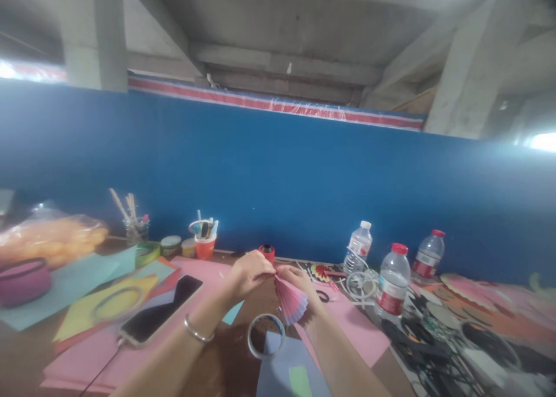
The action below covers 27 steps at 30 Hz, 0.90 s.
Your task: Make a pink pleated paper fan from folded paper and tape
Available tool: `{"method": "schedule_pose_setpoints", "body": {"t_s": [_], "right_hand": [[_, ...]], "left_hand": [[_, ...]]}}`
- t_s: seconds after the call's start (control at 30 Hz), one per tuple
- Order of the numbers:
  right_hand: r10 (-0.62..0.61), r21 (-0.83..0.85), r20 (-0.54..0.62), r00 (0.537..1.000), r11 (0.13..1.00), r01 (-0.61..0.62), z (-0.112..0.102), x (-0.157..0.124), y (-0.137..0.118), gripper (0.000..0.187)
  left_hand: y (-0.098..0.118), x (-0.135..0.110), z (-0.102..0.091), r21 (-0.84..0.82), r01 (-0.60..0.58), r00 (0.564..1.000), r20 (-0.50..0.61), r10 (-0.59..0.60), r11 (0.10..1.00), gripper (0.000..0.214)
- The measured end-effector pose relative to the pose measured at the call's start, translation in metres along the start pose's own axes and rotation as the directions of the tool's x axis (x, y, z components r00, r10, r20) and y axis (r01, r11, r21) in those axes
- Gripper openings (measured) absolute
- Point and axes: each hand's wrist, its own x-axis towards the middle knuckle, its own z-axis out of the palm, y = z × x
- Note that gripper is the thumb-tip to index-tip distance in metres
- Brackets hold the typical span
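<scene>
A pleated paper fan (292, 300), pink shading to lilac along its spread edge, is held over the middle of the table. My left hand (249, 274) pinches the narrow gathered end from the left, a silver bangle on that wrist. My right hand (299, 280) closes on the same end from the other side, the fan hanging below its fingers. Just beneath lies a roll of tape (266, 355), partly on a blue-grey paper sheet (278, 379) that carries a small green piece. Behind my hands stands a red roll-shaped item (267, 252).
At left, a phone (163, 310) with a cable rests on coloured paper sheets (78, 313). An orange cup of tools (205, 246) stands by the blue partition (260, 171). Several plastic bottles (393, 281) and cluttered paper scraps (443, 327) occupy the right side.
</scene>
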Motion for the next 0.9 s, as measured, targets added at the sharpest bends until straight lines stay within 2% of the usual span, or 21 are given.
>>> {"method": "schedule_pose_setpoints", "body": {"t_s": [0.13, 0.27, 0.43, 0.6, 0.77, 0.9], "right_hand": [[-0.089, -0.100, -0.085, 0.992, 0.992, 0.080, -0.001, 0.007, 0.007, 0.024], [-0.146, -0.193, -0.172, 0.974, 0.975, 0.112, -0.007, 0.014, 0.018, 0.018], [-0.116, -0.272, -0.202, 0.973, 0.960, 0.058, -0.012, 0.016, 0.033, 0.013], [-0.078, -0.332, -0.190, 0.979, 0.943, 0.011, -0.007, 0.010, 0.052, 0.010], [-0.066, -0.381, -0.221, 0.973, 0.924, -0.023, -0.010, -0.005, 0.073, 0.008], [-0.057, -0.416, -0.231, 0.971, 0.908, -0.046, -0.016, -0.015, 0.079, 0.009]], "left_hand": [[-0.002, -0.002, 0.007, 0.043, 0.058, 0.998, -0.031, -0.057, 0.997, 0.016], [-0.011, -0.005, 0.023, 0.080, 0.127, 0.990, -0.070, -0.121, 0.989, 0.014], [-0.026, -0.017, 0.040, 0.106, 0.215, 0.974, -0.096, -0.205, 0.971, 0.019], [-0.037, -0.043, 0.041, 0.102, 0.270, 0.962, -0.079, -0.263, 0.957, 0.020], [-0.038, -0.067, 0.049, 0.084, 0.308, 0.951, -0.020, -0.307, 0.948, 0.020], [-0.035, -0.076, 0.058, 0.056, 0.310, 0.950, 0.018, -0.311, 0.949, 0.023]]}}
